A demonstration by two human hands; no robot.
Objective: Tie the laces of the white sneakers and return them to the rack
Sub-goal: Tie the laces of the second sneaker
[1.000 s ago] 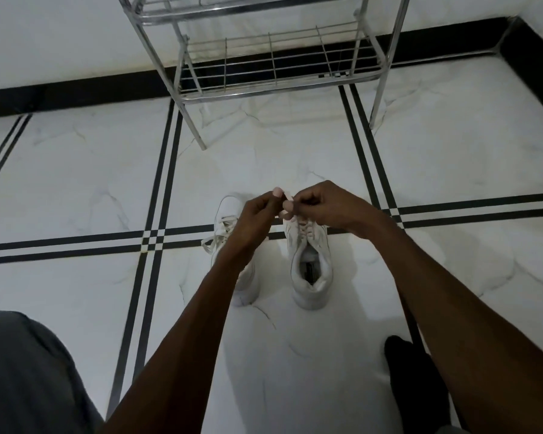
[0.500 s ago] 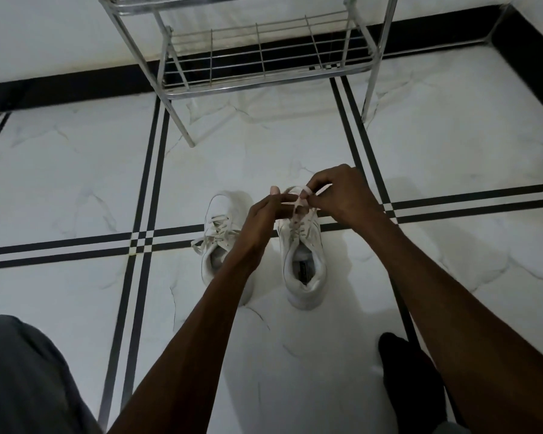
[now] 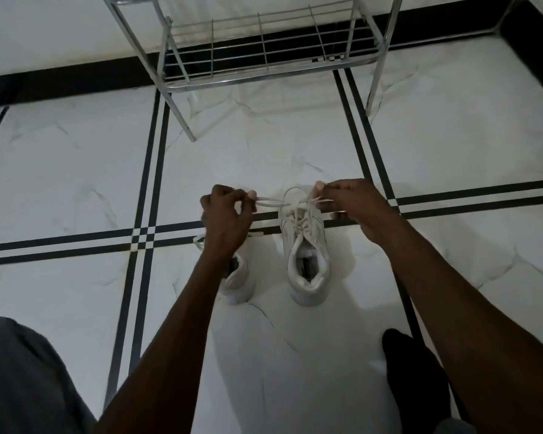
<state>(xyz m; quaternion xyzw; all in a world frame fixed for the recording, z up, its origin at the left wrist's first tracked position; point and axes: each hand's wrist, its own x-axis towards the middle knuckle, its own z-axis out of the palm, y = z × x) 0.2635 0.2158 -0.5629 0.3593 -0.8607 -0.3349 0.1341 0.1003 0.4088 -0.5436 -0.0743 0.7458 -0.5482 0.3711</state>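
Two white sneakers are seen on the marble floor (image 3: 452,145), heels toward the camera, near the chrome rack (image 3: 264,67) but not on it. The right-hand sneaker (image 3: 306,261) stands in full view; the left-hand sneaker (image 3: 239,280) is largely hidden behind the left forearm. The laces (image 3: 282,203) of the right-hand sneaker are drawn out sideways above its tongue. The left hand (image 3: 226,214) is closed, its fingers pinched together on one lace loop. The right hand (image 3: 348,202) is likewise closed, thumb and fingers clamped on the opposite lace end. The hands are held apart, the lace stretched between them. A dark foot (image 3: 411,364) is noted at lower right.
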